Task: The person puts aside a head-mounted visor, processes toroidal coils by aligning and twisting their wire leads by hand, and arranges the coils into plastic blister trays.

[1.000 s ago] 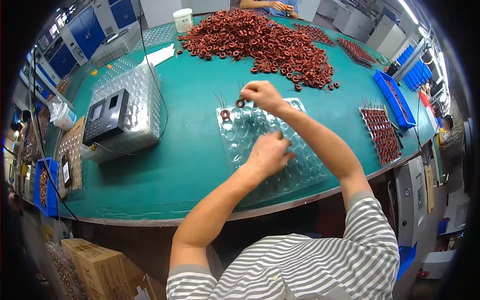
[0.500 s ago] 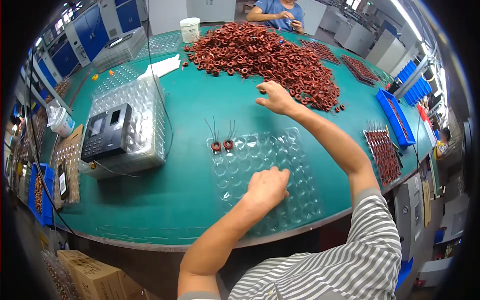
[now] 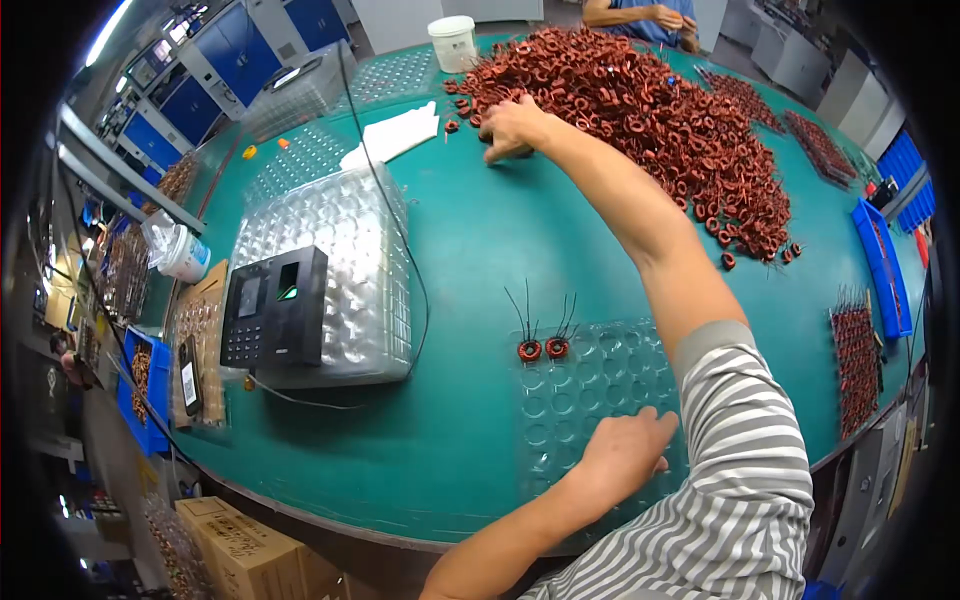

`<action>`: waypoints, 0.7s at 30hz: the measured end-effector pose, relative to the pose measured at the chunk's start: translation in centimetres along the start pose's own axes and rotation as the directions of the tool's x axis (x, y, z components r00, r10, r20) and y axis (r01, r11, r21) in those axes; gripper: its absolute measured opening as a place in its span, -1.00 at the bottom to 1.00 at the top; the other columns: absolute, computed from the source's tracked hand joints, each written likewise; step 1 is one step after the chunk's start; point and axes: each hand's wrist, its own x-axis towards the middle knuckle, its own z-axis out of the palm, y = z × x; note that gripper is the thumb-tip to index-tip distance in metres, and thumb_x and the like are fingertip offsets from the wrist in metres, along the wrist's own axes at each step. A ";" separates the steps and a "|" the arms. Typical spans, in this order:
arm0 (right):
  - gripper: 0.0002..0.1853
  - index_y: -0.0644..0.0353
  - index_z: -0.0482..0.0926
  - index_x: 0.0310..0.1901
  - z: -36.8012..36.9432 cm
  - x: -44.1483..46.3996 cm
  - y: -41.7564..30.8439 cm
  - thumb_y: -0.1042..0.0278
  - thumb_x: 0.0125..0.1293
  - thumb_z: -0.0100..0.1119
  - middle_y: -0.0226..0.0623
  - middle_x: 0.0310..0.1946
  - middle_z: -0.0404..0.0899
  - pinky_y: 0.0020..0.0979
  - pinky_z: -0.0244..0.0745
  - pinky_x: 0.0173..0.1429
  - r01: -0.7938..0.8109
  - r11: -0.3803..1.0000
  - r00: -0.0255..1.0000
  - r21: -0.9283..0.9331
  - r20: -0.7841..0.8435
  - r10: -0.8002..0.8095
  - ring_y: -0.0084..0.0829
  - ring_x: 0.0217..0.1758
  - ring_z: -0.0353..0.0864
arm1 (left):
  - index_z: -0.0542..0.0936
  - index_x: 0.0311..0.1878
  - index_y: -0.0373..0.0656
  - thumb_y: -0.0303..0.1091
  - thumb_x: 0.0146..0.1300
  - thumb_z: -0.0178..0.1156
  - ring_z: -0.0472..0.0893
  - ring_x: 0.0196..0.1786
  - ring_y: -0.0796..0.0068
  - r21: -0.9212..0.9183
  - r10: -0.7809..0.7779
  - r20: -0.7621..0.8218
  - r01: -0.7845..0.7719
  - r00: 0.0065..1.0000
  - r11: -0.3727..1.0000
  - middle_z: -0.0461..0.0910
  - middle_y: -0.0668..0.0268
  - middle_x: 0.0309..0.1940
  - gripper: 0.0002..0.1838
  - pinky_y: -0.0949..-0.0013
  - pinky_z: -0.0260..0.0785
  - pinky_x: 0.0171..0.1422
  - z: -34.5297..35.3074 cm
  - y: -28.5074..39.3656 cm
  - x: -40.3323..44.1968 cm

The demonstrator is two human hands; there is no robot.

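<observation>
My right hand [image 3: 515, 130] reaches to the left edge of the big pile of red wire-wound ring coils [image 3: 640, 120], its fingers apart and nothing visible in them. My left hand [image 3: 625, 450] is curled over the clear plastic tray with round pockets [image 3: 590, 375]; its fingertips are hidden, so what they hold, if anything, does not show. Two ring coils sit side by side in the tray's far-left corner pockets: one coil [image 3: 529, 350] at the corner, another coil [image 3: 557, 347] to its right. Their thin wire leads point up and away from me.
A black keypad device [image 3: 275, 310] lies on stacked clear trays [image 3: 385, 300] at left, with a loose cable. A white tub [image 3: 453, 45] stands at the back. Filled coil trays [image 3: 855, 365] and a blue bin [image 3: 880, 265] lie at right. A co-worker's hands [image 3: 670, 18] are beyond the pile.
My view has turned left. My right hand has moved left along the pile's near side to its left edge. The left hand stays curled over the tray.
</observation>
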 end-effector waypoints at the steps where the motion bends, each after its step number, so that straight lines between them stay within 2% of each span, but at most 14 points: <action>1: -0.35 -0.16 0.68 0.08 -0.2 0.3 0.3 -0.35 -0.01 0.28 -0.27 0.11 0.62 0.16 0.28 0.20 0.015 0.999 1.000 0.045 0.001 -0.015 -0.18 0.20 0.57 | 0.49 -0.11 -0.15 -0.21 0.02 0.46 0.66 -0.29 -0.02 -0.006 -0.004 0.020 0.004 1.000 1.000 0.56 0.12 -0.28 -0.56 0.02 0.51 -0.28 -0.1 -0.1 0.1; 3: -0.35 -0.14 0.69 0.06 -0.8 -0.8 0.6 -0.33 -0.02 0.30 -0.30 0.01 0.67 0.13 0.32 0.14 0.003 1.000 0.999 0.015 0.043 -0.003 -0.18 0.11 0.62 | 0.49 -0.10 -0.14 -0.20 0.04 0.45 0.66 -0.28 -0.02 -0.033 -0.003 -0.003 0.003 1.000 0.999 0.56 0.13 -0.26 -0.57 0.02 0.51 -0.26 -0.1 0.1 0.0; 4: -0.41 -0.13 0.71 0.02 -1.4 -1.1 1.0 -0.26 -0.01 0.30 -0.30 -0.02 0.68 0.08 0.42 0.04 -0.003 0.999 0.990 -0.035 0.139 0.008 -0.20 0.09 0.63 | 0.49 -0.10 -0.11 -0.20 0.07 0.43 0.66 -0.27 0.00 -0.036 -0.015 0.024 0.016 1.000 0.999 0.56 0.15 -0.24 -0.60 0.04 0.50 -0.26 -0.3 0.3 0.1; 6: -0.46 -0.11 0.71 0.01 -2.0 -2.8 1.5 -0.18 0.02 0.26 -0.29 -0.01 0.67 0.00 0.50 -0.05 0.027 0.992 0.974 -0.120 0.228 0.001 -0.21 0.10 0.63 | 0.49 -0.10 -0.09 -0.20 0.08 0.42 0.66 -0.26 0.01 -0.026 -0.010 0.042 0.011 0.999 1.000 0.56 0.16 -0.25 -0.61 0.04 0.50 -0.25 -0.5 0.4 0.1; 7: -0.48 -0.06 0.71 0.01 -2.2 -4.6 1.5 -0.11 0.03 0.24 -0.25 0.01 0.66 -0.01 0.58 -0.05 0.025 0.992 0.983 -0.121 0.182 -0.003 -0.18 0.09 0.63 | 0.49 -0.10 -0.08 -0.20 0.09 0.42 0.66 -0.25 0.02 -0.024 -0.011 0.041 0.012 0.999 1.000 0.56 0.18 -0.25 -0.62 0.05 0.50 -0.25 -0.6 0.4 0.1; 10: -0.48 0.01 0.70 0.02 -1.5 -7.5 2.6 -0.06 0.04 0.27 -0.15 0.07 0.60 -0.06 0.59 0.13 0.041 0.995 0.989 -0.096 0.145 -0.027 -0.13 0.18 0.56 | 0.50 -0.11 -0.07 -0.18 0.10 0.42 0.65 -0.24 0.05 0.008 0.013 0.004 -0.013 1.000 1.000 0.57 0.21 -0.27 -0.63 0.07 0.50 -0.24 -0.5 0.4 -0.1; 15: -0.48 0.04 0.70 -0.02 -1.5 -13.5 3.7 -0.06 0.02 0.26 -0.13 0.03 0.57 -0.07 0.60 0.10 0.099 0.984 0.984 -0.151 0.165 -0.073 -0.09 0.12 0.54 | 0.55 -0.12 -0.03 -0.13 0.12 0.40 0.66 -0.17 0.11 0.058 0.020 0.019 -0.021 1.000 0.998 0.61 0.23 -0.22 -0.66 0.10 0.51 -0.15 -0.9 0.8 -0.1; 16: -0.51 0.09 0.72 -0.09 -1.5 -14.5 3.9 -0.05 -0.01 0.26 -0.12 0.03 0.57 -0.09 0.61 0.05 0.095 0.988 0.981 -0.124 0.181 -0.072 -0.07 0.11 0.55 | 0.55 -0.11 -0.03 -0.13 0.12 0.40 0.66 -0.15 0.12 0.066 0.023 0.021 -0.024 1.000 0.998 0.62 0.23 -0.21 -0.66 0.11 0.51 -0.13 -0.9 0.9 -0.1; 17: -0.54 0.15 0.73 -0.20 -0.7 -15.6 4.7 -0.02 -0.05 0.27 -0.09 -0.08 0.63 -0.12 0.62 -0.01 0.155 0.982 0.985 -0.104 0.097 -0.145 -0.07 0.00 0.61 | 0.56 -0.11 -0.03 -0.13 0.12 0.40 0.65 -0.13 0.12 0.074 0.025 0.024 -0.026 0.999 0.997 0.62 0.23 -0.20 -0.66 0.11 0.50 -0.10 -1.0 1.0 -0.1; 19: -0.57 0.19 0.72 -0.28 -0.2 -16.9 5.4 0.01 -0.08 0.27 -0.06 -0.24 0.68 -0.14 0.62 -0.05 0.254 0.963 0.959 -0.084 0.153 -0.240 -0.07 -0.13 0.66 | 0.57 -0.10 -0.02 -0.12 0.13 0.39 0.64 -0.09 0.13 0.057 0.025 0.034 -0.027 0.999 0.998 0.62 0.23 -0.19 -0.66 0.12 0.49 -0.04 -1.2 1.4 -0.2; 20: -0.59 0.21 0.72 -0.29 0.0 -18.5 5.5 0.05 -0.09 0.27 -0.04 -0.34 0.69 -0.14 0.61 -0.06 0.234 0.971 0.970 -0.039 0.072 -0.231 -0.06 -0.20 0.67 | 0.56 -0.10 -0.04 -0.11 0.11 0.41 0.65 -0.09 0.12 0.065 0.047 0.010 -0.047 0.999 0.997 0.63 0.22 -0.19 -0.64 0.10 0.50 -0.05 -1.1 1.3 -0.2; 21: -0.60 0.20 0.72 -0.28 0.1 -19.6 5.6 0.06 -0.08 0.26 -0.05 -0.33 0.69 -0.13 0.61 -0.06 0.221 0.974 0.972 -0.048 0.086 -0.217 -0.06 -0.19 0.67 | 0.56 -0.10 -0.06 -0.11 0.08 0.43 0.66 -0.09 0.10 0.071 0.065 -0.014 -0.063 0.998 0.995 0.64 0.21 -0.19 -0.61 0.08 0.51 -0.06 -0.9 1.3 -0.2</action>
